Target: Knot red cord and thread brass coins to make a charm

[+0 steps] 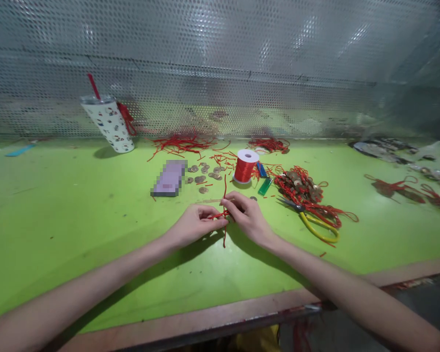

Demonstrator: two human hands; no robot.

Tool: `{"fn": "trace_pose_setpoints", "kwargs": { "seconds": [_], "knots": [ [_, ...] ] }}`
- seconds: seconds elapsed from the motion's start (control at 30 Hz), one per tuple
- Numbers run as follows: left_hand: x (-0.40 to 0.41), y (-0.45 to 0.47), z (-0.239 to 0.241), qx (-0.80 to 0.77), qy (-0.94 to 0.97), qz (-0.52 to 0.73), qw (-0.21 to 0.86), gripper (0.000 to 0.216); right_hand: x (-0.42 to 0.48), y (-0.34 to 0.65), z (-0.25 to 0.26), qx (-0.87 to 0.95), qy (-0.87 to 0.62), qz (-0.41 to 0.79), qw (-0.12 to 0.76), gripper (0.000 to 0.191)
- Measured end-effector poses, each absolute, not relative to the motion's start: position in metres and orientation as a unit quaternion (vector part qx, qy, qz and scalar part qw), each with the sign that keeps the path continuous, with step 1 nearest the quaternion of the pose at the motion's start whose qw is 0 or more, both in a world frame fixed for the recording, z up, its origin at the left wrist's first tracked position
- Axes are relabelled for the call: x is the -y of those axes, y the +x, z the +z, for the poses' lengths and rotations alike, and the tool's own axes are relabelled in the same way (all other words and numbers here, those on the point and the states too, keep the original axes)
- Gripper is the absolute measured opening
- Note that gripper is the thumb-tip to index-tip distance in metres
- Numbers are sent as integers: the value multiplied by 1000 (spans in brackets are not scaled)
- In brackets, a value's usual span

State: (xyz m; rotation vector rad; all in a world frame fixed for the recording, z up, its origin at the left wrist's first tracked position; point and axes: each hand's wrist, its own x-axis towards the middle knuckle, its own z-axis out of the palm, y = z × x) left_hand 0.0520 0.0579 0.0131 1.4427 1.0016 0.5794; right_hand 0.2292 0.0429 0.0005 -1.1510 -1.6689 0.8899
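Between my two hands is a red cord [225,238], crossed over itself, with one end pointing up and another hanging down. My left hand [197,224] pinches the cord from the left, and a small pale bit shows at its fingertips. From the right, my right hand [246,212] closes thumb and fingers on the same cord at the crossing. Just beyond my hands lie several loose coins [204,190]. A spool of red cord [244,168] stands upright behind my right hand. Scissors with yellow handles [320,229] rest to the right of it.
A pile of coins strung on red cord [300,186] lies behind the scissors. Green [265,186] and blue lighters sit by the spool. A blurred purple block [170,176] lies at left. Farther back are a tumbler [110,122], cord scraps [183,144] and a perforated metal screen [205,63].
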Motion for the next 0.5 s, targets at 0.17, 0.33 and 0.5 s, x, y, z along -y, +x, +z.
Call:
{"fn": "trace_pose_setpoints", "kwargs": {
  "seconds": [0.17, 0.33, 0.5],
  "knots": [
    [-59, 51, 15, -444, 626, 259, 587, 35, -44, 234, 3, 700, -419, 378, 438, 25],
    [-65, 47, 18, -435, 629, 307, 566, 32, -45, 239, 8, 649, -423, 467, 426, 34],
    [-71, 42, 19, -439, 632, 299, 564, 27, -47, 240, 13, 599, -410, 565, 392, 38]
  ]
}}
